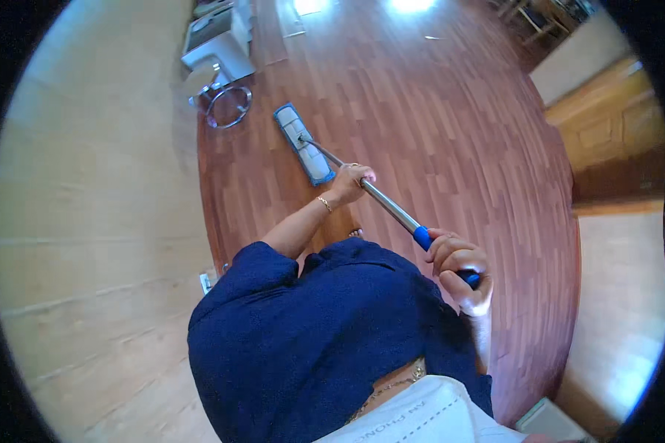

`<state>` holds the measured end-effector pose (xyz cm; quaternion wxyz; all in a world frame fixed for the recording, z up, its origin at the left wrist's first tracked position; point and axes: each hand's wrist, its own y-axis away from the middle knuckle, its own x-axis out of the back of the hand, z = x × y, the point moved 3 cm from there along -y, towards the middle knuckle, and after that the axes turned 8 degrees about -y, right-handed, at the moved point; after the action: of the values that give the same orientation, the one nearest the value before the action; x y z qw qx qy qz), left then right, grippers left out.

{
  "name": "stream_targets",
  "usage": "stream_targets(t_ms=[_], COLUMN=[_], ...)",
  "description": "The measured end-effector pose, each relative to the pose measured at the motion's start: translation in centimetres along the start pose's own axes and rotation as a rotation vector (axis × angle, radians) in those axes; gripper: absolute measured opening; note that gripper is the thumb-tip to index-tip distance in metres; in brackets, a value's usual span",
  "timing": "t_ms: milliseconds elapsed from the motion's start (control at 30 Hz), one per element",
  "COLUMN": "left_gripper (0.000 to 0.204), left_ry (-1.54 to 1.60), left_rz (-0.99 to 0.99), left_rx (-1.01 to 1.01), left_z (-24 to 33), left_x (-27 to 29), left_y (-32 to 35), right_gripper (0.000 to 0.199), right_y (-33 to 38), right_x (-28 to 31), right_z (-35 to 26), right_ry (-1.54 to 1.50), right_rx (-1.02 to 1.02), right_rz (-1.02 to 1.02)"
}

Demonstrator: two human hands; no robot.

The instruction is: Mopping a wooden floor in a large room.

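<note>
A flat mop [291, 127] with a pale head and blue fringe lies on the wooden floor, ahead and a little to the left. Its metal pole [391, 208] slants back toward my right side and ends in a blue grip [423, 237]. My left hand [352, 181], with a gold bracelet at the wrist, is wrapped round the pole partway down. Higher up, my right hand [461, 269] closes round the blue grip near its end, whose tip shows beside the thumb.
At the far left, a round metal-framed stool [229, 108] stands beside a white cabinet [220, 48]. A pale wall [103, 221] runs along the left. To the right are a wooden door [606, 133] and another pale wall [617, 295]. Furniture legs [543, 26] show at the far right.
</note>
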<state>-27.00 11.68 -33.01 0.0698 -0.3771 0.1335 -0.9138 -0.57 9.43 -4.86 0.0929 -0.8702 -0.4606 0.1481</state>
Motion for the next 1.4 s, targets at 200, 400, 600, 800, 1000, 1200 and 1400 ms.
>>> stream_targets(t_ms=[200, 400, 600, 800, 1000, 1200, 1400], left_gripper=[0.012, 0.010, 0.006, 0.007, 0.015, 0.023, 0.020], left_ry=[-0.001, 0.065, 0.312, 0.465, 0.444, 0.470, 0.362], left_rz=[-0.298, -0.714, -0.998, -1.284, -1.651, -1.941, -2.055], left_rx=[-0.238, -0.504, -0.740, -1.008, -1.238, -1.473, -1.613], left_z=[5.1, 14.9, 26.4, 35.3, 41.9, 44.0, 44.7], left_x=[-5.6, -11.9, -15.4, -17.6, -16.6, -14.7, -12.9], left_y=[-1.3, -0.3, 6.6, 16.4, 26.6, 36.1, 39.8], right_gripper=[0.009, 0.015, 0.018, 0.025, 0.039, 0.038, 0.036], right_y=[8.2, 17.5, 26.1, 32.2, 32.2, 29.9, 27.4], right_x=[-2.3, -5.6, -13.8, -23.9, -34.0, -41.3, -45.2], right_z=[-2.5, -7.0, -12.4, -17.1, -21.1, -21.1, -20.2], right_ry=[0.058, 0.164, 0.370, 0.700, 1.050, 1.502, 1.578], right_rx=[0.004, 0.015, 0.163, 0.069, -0.288, -0.452, -0.833], right_rz=[0.363, 0.713, 0.981, 0.843, 0.786, 0.931, 1.374])
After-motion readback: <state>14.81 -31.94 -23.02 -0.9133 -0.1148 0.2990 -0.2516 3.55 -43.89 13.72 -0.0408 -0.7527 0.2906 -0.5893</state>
